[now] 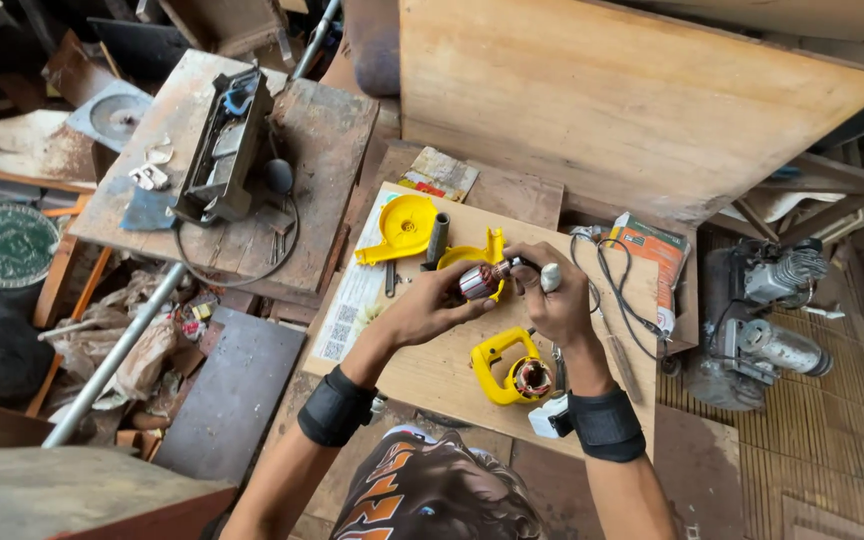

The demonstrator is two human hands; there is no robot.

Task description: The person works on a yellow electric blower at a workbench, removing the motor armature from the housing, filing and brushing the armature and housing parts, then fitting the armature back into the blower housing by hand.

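Both hands hold a small motor armature (479,281) with copper windings above a wooden board (432,365). My left hand (430,305) grips its body from the left. My right hand (550,297) pinches its shaft end from the right. Below them lies a yellow tool housing (505,363) with a copper stator showing inside. A yellow guard cover (404,228) and another yellow housing piece (472,257) lie at the board's far side, beside a grey metal tube (437,238). Black wrist bands are on both forearms.
A printed paper sheet (352,300) lies on the board's left edge. A black cable (617,290) and an orange packet (652,250) sit right. A dismantled machine (224,150) rests on a worn bench at left, a small engine (767,310) at right, a large plywood sheet (612,90) behind.
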